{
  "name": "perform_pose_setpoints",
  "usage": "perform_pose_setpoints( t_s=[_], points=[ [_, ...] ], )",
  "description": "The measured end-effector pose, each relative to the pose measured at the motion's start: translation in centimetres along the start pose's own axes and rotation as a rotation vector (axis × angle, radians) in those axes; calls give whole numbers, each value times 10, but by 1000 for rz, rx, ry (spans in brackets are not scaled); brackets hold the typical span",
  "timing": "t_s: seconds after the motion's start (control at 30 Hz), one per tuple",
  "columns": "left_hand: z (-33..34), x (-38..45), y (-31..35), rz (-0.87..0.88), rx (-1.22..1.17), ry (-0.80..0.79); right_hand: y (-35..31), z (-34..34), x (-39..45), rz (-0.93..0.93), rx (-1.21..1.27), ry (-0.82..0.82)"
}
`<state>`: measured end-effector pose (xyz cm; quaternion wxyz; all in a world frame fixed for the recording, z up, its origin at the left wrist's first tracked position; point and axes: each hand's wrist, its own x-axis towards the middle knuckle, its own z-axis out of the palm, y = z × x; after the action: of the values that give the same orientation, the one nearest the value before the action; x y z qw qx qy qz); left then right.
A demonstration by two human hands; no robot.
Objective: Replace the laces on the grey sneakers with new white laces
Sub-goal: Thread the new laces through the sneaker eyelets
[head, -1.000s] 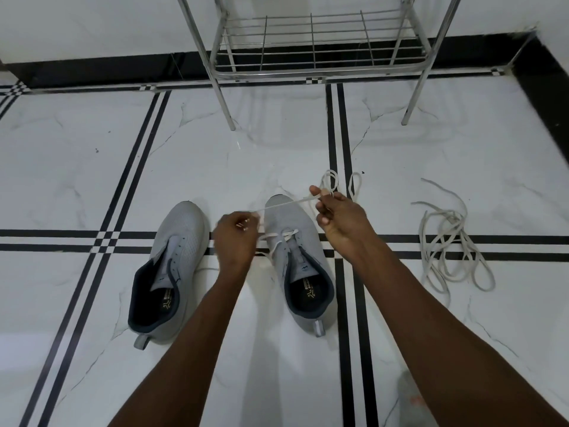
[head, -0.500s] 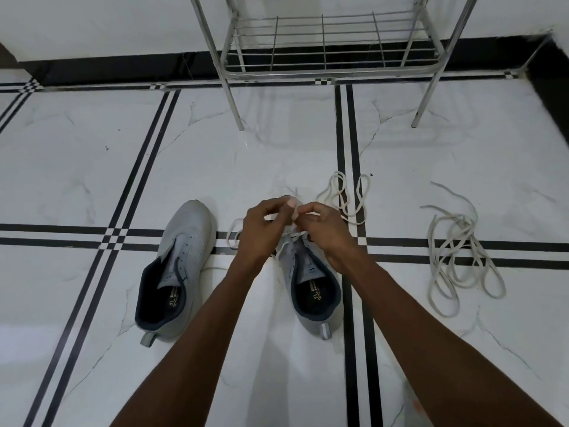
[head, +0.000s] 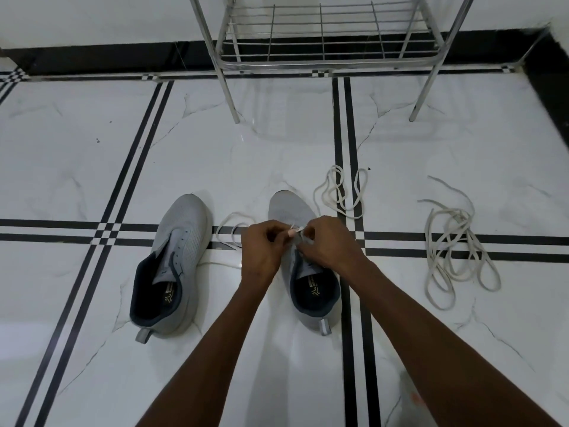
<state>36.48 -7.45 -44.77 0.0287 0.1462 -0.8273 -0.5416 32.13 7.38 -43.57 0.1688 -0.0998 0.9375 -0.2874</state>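
Two grey sneakers stand on the white tiled floor. The left sneaker (head: 174, 266) has no lace in it. Over the eyelets of the right sneaker (head: 308, 272) my left hand (head: 264, 251) and my right hand (head: 329, 245) meet, each pinching a part of the white lace (head: 337, 192). That lace loops on the floor beyond the shoe's toe, and another loop of it lies left of the shoe. My hands hide the eyelets.
A loose pile of off-white laces (head: 455, 251) lies on the floor to the right. A metal shoe rack (head: 323, 38) stands at the back against the white wall, its legs on the tiles.
A second ago my hands were apart, stretching the lace between them. They have come together over the right sneaker's eyelets, and the lace has gone slack on the floor.
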Motion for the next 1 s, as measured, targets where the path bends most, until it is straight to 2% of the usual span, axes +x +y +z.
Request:
perform_pose_setpoints(
  t_s=[0.17,0.27,0.37,0.47,0.8,0.93,1.0],
  points=[
    [7,-7,0,31,92,20,2,4,3,39,11,2],
    [11,-7,3,31,118,60,16,2,2,92,233,50],
    [15,-6,1,13,126,70,28,2,0,214,496,6],
    [19,-5,-3,22,137,47,34,4,1,274,658,-33],
    [23,0,-4,94,228,-19,35,1,-2,301,742,-93],
    [23,7,-5,83,253,-62,36,-6,-4,386,1007,-166],
    [22,8,-6,83,277,-39,37,-4,-4,379,1005,-162]
  ],
)
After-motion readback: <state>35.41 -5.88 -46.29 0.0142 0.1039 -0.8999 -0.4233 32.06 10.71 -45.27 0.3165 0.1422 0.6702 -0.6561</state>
